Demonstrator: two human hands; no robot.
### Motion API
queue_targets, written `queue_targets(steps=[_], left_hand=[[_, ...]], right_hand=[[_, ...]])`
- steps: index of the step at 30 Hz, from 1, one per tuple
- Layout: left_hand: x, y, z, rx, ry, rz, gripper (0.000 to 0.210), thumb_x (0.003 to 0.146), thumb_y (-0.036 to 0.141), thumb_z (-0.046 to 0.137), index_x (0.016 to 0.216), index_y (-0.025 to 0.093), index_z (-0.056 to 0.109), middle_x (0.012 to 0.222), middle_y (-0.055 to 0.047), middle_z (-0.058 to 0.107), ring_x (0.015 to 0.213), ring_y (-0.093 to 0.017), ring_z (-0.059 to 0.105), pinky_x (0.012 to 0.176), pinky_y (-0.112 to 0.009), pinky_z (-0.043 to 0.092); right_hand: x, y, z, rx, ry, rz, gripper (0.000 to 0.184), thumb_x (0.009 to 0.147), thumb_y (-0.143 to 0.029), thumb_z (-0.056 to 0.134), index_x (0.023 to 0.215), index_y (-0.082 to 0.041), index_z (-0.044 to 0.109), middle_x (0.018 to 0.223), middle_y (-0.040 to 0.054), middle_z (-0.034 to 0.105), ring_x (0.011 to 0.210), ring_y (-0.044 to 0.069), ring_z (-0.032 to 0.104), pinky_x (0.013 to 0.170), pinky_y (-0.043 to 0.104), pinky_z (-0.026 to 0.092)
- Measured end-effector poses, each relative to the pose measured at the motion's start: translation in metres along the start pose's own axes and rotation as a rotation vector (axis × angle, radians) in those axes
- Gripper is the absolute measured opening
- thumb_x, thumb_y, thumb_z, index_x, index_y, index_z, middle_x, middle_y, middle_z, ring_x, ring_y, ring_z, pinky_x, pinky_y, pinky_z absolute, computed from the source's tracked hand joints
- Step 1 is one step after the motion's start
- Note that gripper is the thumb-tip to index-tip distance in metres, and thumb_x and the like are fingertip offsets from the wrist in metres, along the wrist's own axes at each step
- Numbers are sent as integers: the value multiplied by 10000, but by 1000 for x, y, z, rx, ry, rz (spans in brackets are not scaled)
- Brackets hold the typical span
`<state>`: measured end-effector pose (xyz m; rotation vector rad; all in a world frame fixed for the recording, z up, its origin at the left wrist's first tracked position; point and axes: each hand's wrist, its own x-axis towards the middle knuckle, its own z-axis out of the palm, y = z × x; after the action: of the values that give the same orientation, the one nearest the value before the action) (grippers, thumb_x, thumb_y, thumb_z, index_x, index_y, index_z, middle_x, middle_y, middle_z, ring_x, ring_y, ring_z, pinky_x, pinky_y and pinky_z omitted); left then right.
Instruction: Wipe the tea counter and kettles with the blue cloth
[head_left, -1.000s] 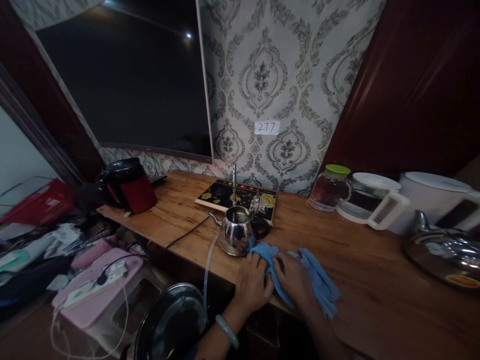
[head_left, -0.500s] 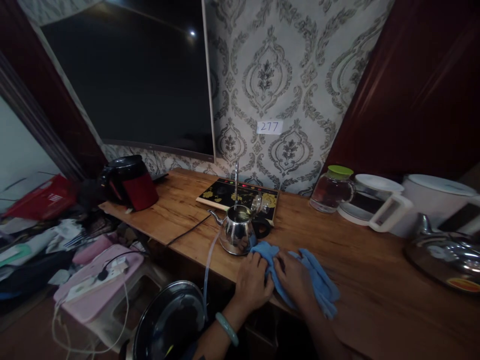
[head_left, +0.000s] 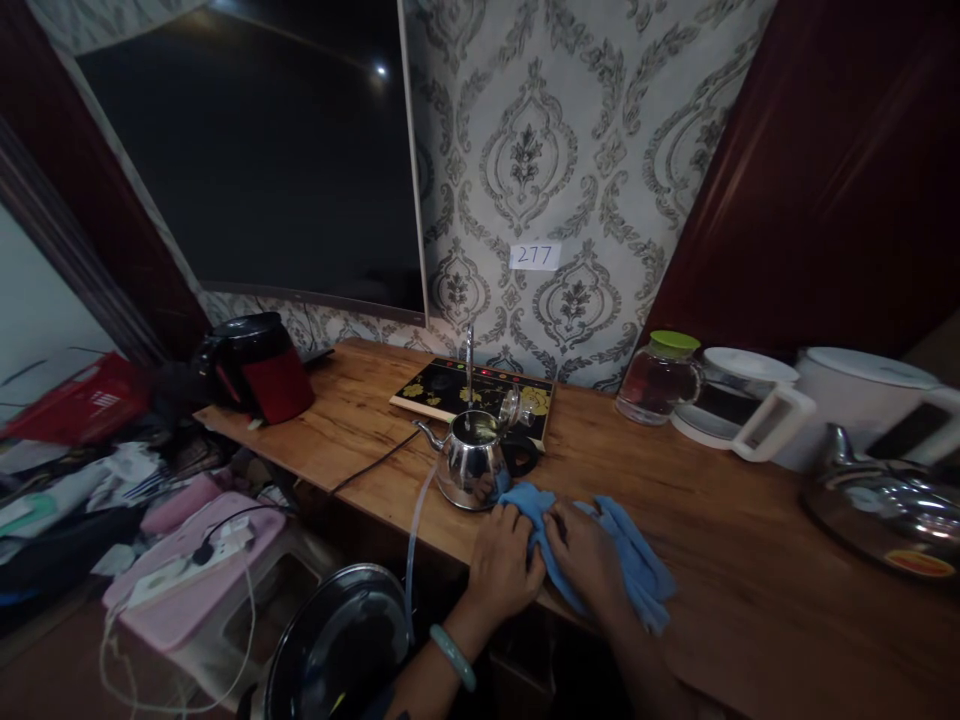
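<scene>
A blue cloth [head_left: 637, 565] lies bunched at the front edge of the wooden table, under both hands. My left hand [head_left: 502, 565], with a pale green bangle on its wrist, has its fingers bent over the cloth's left end. My right hand [head_left: 586, 555] is closed on the middle of the cloth. Just beyond my left fingers stands a small shiny steel kettle [head_left: 471, 470], its glass-knobbed lid [head_left: 523, 405] tipped back. A thin metal water spout [head_left: 470, 370] rises over the kettle's open top. Behind the kettle is a black hotplate with gold flowers [head_left: 442, 385].
A red and black kettle [head_left: 259, 370] stands at the table's left. On the right are a green-lidded glass jug [head_left: 656, 378], white-handled jugs [head_left: 750, 400] and a large steel kettle [head_left: 885, 510]. Below sit a dark round vessel [head_left: 337, 640] with a clear hose [head_left: 412, 540], and a pink stool [head_left: 195, 570].
The view has shifted very slightly. Both hands stay on the blue cloth, and the kettle stands where it was.
</scene>
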<state>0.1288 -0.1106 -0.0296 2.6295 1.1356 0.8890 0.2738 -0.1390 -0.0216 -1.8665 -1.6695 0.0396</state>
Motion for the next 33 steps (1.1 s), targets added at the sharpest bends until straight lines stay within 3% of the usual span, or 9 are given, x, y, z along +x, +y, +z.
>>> queue_targets(steps=[33], left_hand=[[1,-2,0,17,19,26,142,811,204,543,946,195,586,973,-74,572,943,-244,502,812,-399,442]], right_hand=[[1,-2,-1,-57,5,22,245,915,-254,390,772,-210,585,763,38,677,732,183,617,668,271,361]])
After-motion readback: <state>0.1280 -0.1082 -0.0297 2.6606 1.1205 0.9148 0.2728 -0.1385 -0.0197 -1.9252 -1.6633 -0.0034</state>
